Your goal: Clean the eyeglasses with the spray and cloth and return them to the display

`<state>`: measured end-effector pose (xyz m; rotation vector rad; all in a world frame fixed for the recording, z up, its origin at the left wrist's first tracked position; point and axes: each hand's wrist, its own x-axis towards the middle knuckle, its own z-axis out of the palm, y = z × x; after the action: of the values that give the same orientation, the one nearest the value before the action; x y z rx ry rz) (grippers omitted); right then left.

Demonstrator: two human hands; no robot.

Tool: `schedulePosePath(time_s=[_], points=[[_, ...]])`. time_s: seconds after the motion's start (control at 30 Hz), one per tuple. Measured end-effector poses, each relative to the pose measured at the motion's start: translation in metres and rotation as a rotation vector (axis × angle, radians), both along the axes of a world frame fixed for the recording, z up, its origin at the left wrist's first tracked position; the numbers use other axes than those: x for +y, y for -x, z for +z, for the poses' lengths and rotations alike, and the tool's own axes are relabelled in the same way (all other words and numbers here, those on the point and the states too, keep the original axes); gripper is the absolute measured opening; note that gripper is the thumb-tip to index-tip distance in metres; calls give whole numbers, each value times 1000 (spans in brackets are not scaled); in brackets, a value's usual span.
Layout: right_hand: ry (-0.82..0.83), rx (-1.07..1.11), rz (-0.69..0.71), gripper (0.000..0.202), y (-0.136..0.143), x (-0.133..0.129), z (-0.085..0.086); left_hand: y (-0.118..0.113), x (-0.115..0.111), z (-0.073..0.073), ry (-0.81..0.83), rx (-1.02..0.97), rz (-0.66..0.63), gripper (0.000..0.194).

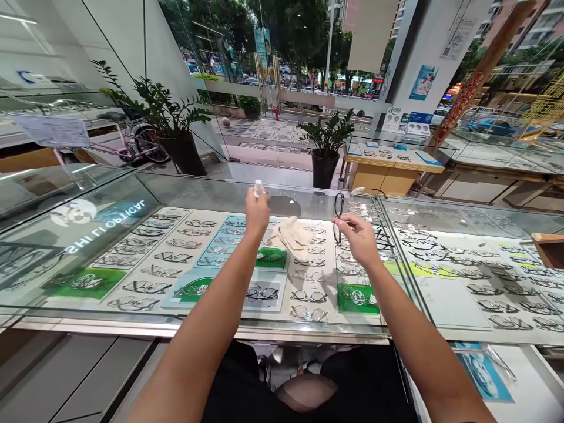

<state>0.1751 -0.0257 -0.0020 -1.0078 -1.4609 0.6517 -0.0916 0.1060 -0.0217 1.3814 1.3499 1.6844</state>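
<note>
My left hand [258,208] is wrapped round a small white spray bottle [258,187], held upright above the glass counter [211,197]. In my right hand [358,235] is a pair of dark-framed eyeglasses [339,204], pinched between thumb and fingers and turned on end. One lens points up and the temples reach back to the right. Between my hands a crumpled beige cloth [291,236] lies on the glass. Both hands are apart from the cloth.
Under the glass are rows of eyeglasses [309,296] and green cards [358,298]. Another display section [458,317] adjoins at right, with an open drawer [529,376] below. Potted plants [325,167] and a wooden display table [388,176] stand beyond the counter.
</note>
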Motion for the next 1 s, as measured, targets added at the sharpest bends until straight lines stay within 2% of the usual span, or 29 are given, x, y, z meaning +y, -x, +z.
schedulePosePath(time_s=[0.1, 0.17, 0.2, 0.27, 0.37, 0.47, 0.53, 0.8, 1.0], points=[[13, 25, 37, 19, 2, -5, 3, -28, -45, 32, 96, -326, -530, 48], [31, 22, 50, 19, 4, -6, 3, -41, -71, 46, 247, -460, -893, 64], [40, 19, 53, 20, 4, -6, 2, -45, -80, 50, 311, -503, -1022, 68], [59, 25, 59, 22, 4, -4, -1, -49, -90, 53, 404, -560, -1194, 72], [91, 73, 81, 22, 2, -3, -4, -48, -92, 49, 458, -607, -1329, 73], [112, 104, 93, 21, 2, -3, -3, -45, -89, 44, 476, -614, -1374, 74], [120, 115, 90, 21, 2, -4, -2, -45, -87, 42, 472, -572, -1346, 74], [163, 110, 174, 24, 6, -6, -2, -62, -81, 19, 273, -117, -967, 64], [207, 105, 277, 28, 11, -8, -5, -66, -81, 17, 247, -14, -900, 62]])
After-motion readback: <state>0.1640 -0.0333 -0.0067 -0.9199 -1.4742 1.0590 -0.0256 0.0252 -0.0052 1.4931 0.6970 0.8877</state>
